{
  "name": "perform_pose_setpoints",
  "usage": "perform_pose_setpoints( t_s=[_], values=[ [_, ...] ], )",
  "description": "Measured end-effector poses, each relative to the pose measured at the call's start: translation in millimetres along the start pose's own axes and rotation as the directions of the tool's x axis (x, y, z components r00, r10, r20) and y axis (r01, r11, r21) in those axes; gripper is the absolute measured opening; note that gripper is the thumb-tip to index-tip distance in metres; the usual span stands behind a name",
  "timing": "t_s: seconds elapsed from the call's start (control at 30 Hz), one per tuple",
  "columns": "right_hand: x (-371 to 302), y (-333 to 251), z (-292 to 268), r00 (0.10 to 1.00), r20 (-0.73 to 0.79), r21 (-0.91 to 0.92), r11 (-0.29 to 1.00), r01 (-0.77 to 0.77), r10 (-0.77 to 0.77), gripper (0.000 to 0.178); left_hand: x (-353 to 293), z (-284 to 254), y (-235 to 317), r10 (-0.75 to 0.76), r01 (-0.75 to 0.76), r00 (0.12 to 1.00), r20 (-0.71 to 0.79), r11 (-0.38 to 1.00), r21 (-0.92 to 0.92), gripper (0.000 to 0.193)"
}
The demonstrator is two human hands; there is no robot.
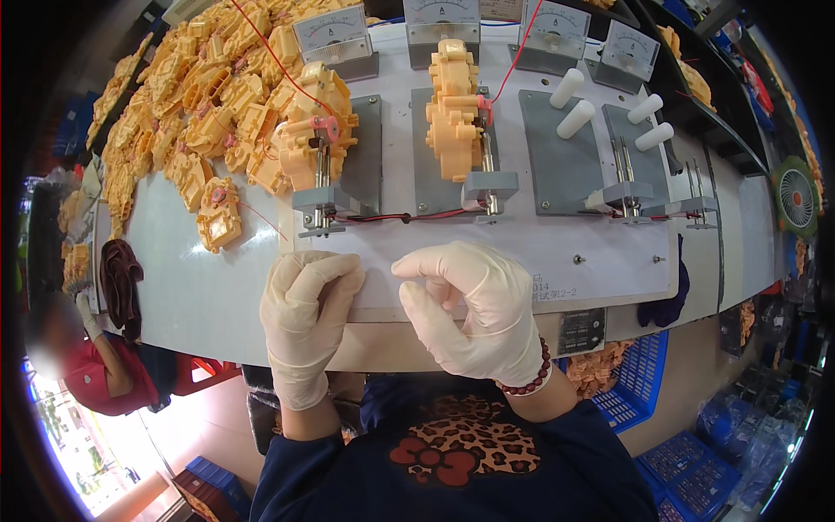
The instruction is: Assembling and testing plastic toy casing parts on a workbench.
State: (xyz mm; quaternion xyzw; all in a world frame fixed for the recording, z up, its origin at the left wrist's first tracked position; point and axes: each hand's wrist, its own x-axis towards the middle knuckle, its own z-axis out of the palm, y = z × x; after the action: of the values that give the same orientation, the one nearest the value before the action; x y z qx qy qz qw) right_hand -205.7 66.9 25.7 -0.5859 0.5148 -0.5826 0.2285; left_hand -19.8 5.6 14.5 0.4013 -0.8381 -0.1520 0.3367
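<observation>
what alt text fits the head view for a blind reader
Two gloved hands, left hand and right hand, rest empty at the near edge of a white test board holding yellow plastic gearboxes clamped before analog meters.

Gearbox (317,130): yellow plastic, pink gear showing, seated upright on left grey fixture, red wire attached. Second gearbox (455,109): yellow, longer stack, clamped on next fixture, just beside its pins.

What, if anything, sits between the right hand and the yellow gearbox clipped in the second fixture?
Nothing visible blocks it. The right hand rests at the near edge of the white board; only bare board and the red-and-black wires lying low lie between it and the yellow gearbox on its grey clamp.
</observation>
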Motion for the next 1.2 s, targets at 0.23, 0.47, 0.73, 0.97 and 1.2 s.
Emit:
perform_pose_setpoints(
  t_s=[0.23, 0.47, 0.73, 0.97, 1.2],
  values=[
    [-2, -4, -3, 0.998, 0.054, -0.025, 0.999, -0.042, 0.044, 0.014, 3, -2, 12, -0.385, 0.382, 0.922, 0.036, 0.893, -0.237, 0.017],
    [-1, 0, 1, 1.000, 0.005, -0.038, 0.999, -0.003, 0.004, 0.015, 4, -2, 12, -0.422, 0.426, 0.903, 0.075, 0.864, -0.267, 0.015],
    [-1, -2, 5, 1.000, -0.014, -0.053, 0.999, -0.002, 0.001, 0.018, 4, -7, 5, -0.287, 0.301, 0.952, 0.104, 0.940, -0.162, 0.011],
    [16, -14, 32, 0.985, -0.046, -0.012, 0.986, 0.165, -0.165, 0.055, 10, -19, -2, -0.127, 0.145, 0.986, 0.110, 0.975, -0.170, 0.010],
    [10, -2, 47, 0.971, 0.035, 0.066, 0.970, 0.233, -0.235, 0.055, 106, -57, 11, -0.131, 0.180, 0.974, 0.186, 0.944, -0.275, 0.022]
  ],
)
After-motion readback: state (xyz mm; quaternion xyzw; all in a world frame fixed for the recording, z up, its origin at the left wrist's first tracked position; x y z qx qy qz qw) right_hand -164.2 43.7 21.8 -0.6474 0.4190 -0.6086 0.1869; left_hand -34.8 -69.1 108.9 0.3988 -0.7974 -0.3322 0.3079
